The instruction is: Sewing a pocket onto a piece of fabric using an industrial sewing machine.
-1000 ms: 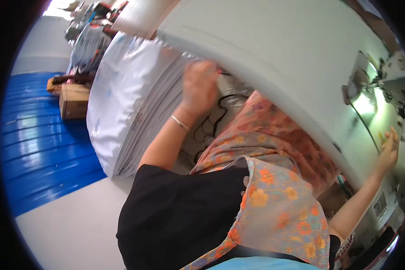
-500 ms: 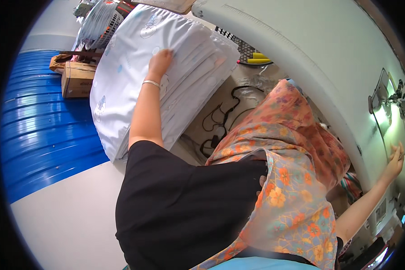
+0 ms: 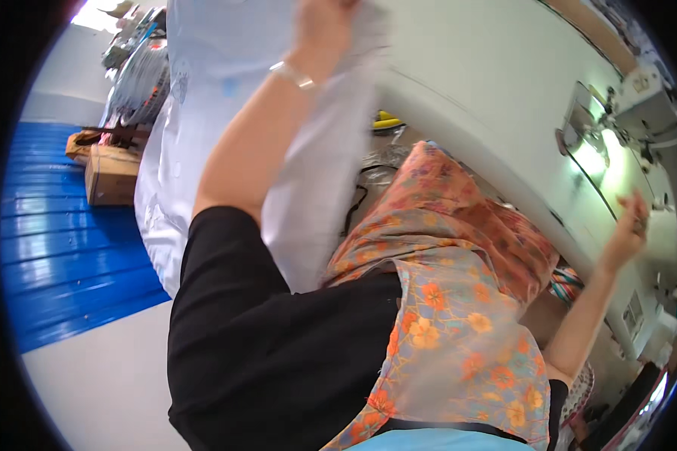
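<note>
Across white cloth [image 3: 229,41] | left hand [image 3: 325,30] stretched forward | right hand [image 3: 629,233] extended sideways

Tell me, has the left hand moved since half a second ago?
Yes: the left hand has moved up and rightward in view, away from the cardboard box.

Ridged blue floor [image 3: 68,244], pale wall [image 3: 64,79]
</note>
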The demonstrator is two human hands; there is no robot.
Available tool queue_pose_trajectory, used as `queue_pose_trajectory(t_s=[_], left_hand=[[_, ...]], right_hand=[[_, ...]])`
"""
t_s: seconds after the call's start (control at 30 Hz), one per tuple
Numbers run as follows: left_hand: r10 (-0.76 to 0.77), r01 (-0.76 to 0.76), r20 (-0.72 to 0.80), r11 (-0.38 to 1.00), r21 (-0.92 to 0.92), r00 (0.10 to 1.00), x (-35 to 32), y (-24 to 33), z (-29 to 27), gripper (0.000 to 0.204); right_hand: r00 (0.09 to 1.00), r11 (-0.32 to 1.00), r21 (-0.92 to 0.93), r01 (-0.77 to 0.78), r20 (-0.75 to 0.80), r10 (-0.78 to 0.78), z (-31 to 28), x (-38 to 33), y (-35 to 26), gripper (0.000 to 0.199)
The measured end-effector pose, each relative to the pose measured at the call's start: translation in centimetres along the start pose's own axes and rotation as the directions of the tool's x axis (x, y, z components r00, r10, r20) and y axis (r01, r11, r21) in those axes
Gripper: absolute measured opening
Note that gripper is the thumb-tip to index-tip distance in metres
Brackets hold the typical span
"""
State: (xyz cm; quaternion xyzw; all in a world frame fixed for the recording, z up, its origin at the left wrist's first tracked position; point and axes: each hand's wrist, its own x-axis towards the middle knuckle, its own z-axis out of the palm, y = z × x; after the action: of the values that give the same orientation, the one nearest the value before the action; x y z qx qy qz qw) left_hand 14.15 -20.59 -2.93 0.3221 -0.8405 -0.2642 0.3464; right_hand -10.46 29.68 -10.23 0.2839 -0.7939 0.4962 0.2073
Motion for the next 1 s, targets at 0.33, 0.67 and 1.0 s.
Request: queue_pose_trajectory(t_s=[0.33, 0.67, 1.0], left_hand=[[-0.055, 0.086, 0.388, 0.994, -0.065, 0.92, -0.9, 12.3, 32.0, 0.034], [0.843, -0.841, 0.419, 0.47, -0.267, 0.338, -6.1, 15.5, 20.5, 0.037], [0.658, -0.729, 0.592, 0.664, -0.166, 0.465, -3.0, 11.5, 15.0, 0.041]], right_hand=[[0.689, 0.867, 0.01, 0.499, 0.602, -0.404, 12.7, -7.6, -16.7, 0.055], [0.838, 0.928, -0.07, 0.365, 0.459, -0.295, 5.5, -3.3, -11.1, 0.039], [0.837, 0.974, -0.027, 0.227, 0.516, -0.181, -3.5, -3.4, -6.1, 0.034]])
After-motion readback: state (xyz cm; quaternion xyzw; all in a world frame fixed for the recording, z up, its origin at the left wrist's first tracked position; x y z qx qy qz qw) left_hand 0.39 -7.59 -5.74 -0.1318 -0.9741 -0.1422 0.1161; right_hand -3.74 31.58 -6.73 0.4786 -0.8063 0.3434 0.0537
